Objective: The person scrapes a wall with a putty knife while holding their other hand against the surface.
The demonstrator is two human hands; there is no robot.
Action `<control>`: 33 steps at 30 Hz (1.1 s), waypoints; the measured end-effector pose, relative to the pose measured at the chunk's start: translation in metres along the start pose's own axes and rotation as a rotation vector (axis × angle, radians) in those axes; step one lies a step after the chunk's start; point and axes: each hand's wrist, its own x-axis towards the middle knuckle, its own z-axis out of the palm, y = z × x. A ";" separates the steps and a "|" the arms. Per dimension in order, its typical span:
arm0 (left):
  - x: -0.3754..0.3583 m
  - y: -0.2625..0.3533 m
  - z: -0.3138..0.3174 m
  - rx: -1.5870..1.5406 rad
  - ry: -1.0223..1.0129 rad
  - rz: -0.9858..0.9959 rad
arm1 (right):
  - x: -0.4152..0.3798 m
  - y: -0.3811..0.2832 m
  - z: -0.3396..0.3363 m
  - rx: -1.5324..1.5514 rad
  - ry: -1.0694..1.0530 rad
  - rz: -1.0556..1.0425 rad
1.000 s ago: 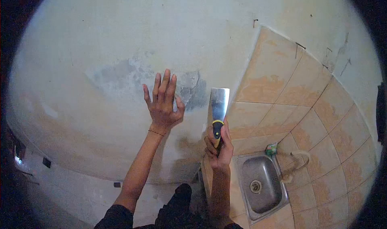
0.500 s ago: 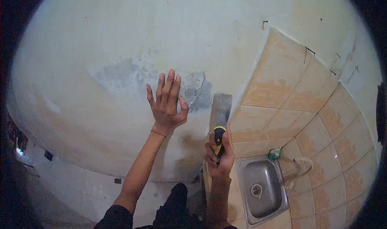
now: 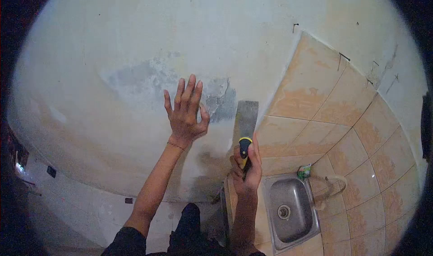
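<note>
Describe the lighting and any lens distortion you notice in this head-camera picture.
Head view: fisheye lens, so the wall and tile lines bow, with black corners; dim, greenish light; soft shadow below the left hand; the scraper blade looks dull, without glare; the sink has faint sheen.

The left hand (image 3: 186, 114) is laid flat against the wall (image 3: 135, 39), just below and partly over the scraped patch (image 3: 149, 80). To its right, the scraper (image 3: 245, 125) is held upright in the right hand (image 3: 246, 168), its blade set against the wall just beside the edge of the tiles (image 3: 333, 107). The sink (image 3: 288, 208) is placed below the tiles, right of the right hand.
</note>
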 end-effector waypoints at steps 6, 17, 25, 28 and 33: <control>0.000 0.000 0.000 0.001 0.015 0.005 | 0.009 -0.003 -0.010 -0.047 -0.059 -0.014; 0.000 0.001 0.002 0.025 0.026 0.014 | 0.009 -0.019 -0.006 -0.168 -0.130 -0.029; 0.000 0.000 0.003 0.019 0.036 0.012 | 0.011 -0.018 -0.007 -0.138 -0.145 -0.015; 0.000 0.003 0.002 0.005 0.022 0.005 | 0.008 -0.015 -0.005 -0.191 -0.058 -0.017; -0.001 0.001 0.000 0.020 0.015 0.009 | 0.011 -0.016 -0.003 -0.172 -0.124 -0.030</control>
